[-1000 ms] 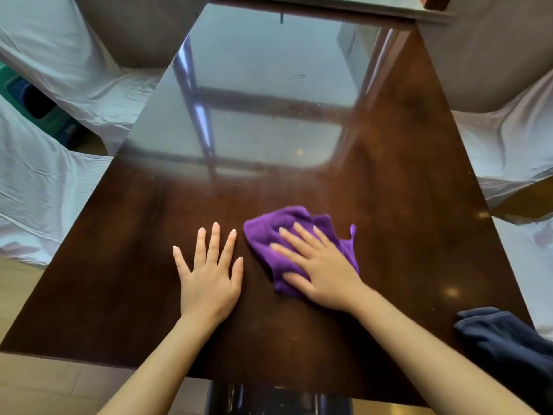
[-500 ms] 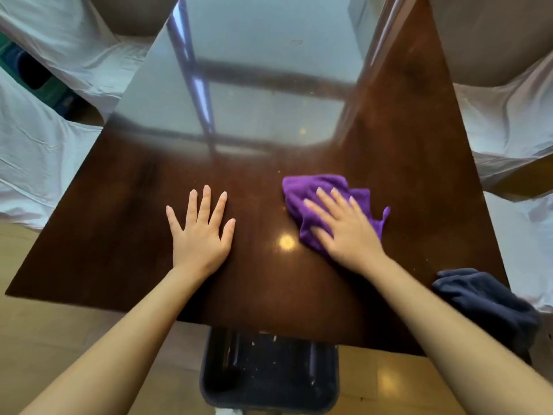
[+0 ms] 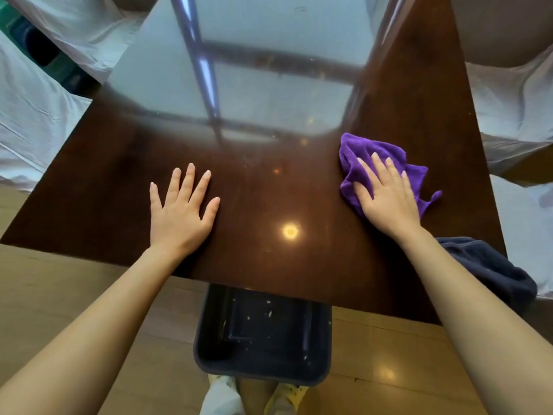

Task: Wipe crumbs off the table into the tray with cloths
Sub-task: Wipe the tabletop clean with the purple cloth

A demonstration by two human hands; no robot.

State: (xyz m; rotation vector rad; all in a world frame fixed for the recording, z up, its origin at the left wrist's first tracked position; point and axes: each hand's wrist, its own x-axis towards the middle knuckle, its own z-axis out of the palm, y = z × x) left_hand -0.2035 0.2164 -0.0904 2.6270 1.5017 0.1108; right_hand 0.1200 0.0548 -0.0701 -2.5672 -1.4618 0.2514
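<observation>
A purple cloth [image 3: 363, 157] lies bunched on the dark glossy wooden table [image 3: 98, 199], toward its right side. My right hand [image 3: 387, 196] presses flat on top of the cloth, fingers spread. My left hand [image 3: 181, 211] rests flat on the bare tabletop left of centre, holding nothing. A dark tray [image 3: 206, 345] sits below the table's near edge, partly tucked under it, with a few pale crumbs [image 3: 269, 308] inside. Tiny specks show on the table near the middle.
A dark navy cloth [image 3: 490, 268] hangs over the table's near right corner beside my right forearm. White-covered chairs [image 3: 33, 115] stand on both sides. My shoes [image 3: 221, 393] show under the tray on the wooden floor.
My right hand has slid the purple cloth to the right and away from my left hand. The view has tilted down, so the tray below the near edge is now visible.
</observation>
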